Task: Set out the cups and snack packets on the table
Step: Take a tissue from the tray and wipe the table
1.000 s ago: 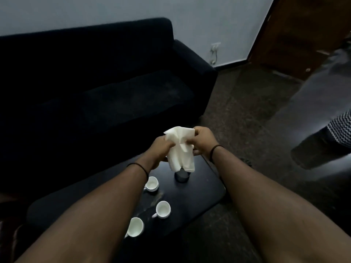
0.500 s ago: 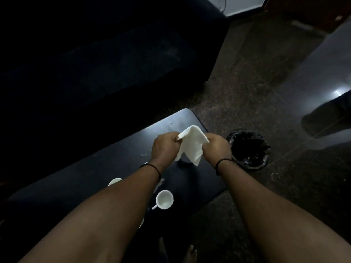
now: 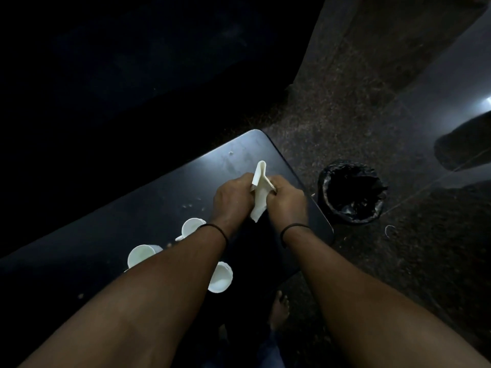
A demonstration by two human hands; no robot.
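My left hand point(image 3: 232, 199) and my right hand point(image 3: 287, 200) both grip a white paper napkin point(image 3: 259, 191), folded between them above the right end of a low black table point(image 3: 159, 197). Three white cups stand on the table, partly hidden by my left forearm: one cup point(image 3: 191, 227) just below my left wrist, a second cup point(image 3: 140, 254) further left, and a third cup point(image 3: 220, 278) near the table's front edge. Small crumbs lie on the tabletop. No snack packets are visible.
A black-lined waste bin point(image 3: 352, 192) stands on the speckled floor right of the table. A dark sofa point(image 3: 132, 62) fills the upper left. My bare foot point(image 3: 279, 309) shows below the table's front edge. A dark shape point(image 3: 463, 144) sits at the far right.
The view has tilted down over the table. My hands have drawn closer together, folding the napkin narrower and lowering it toward the tabletop.
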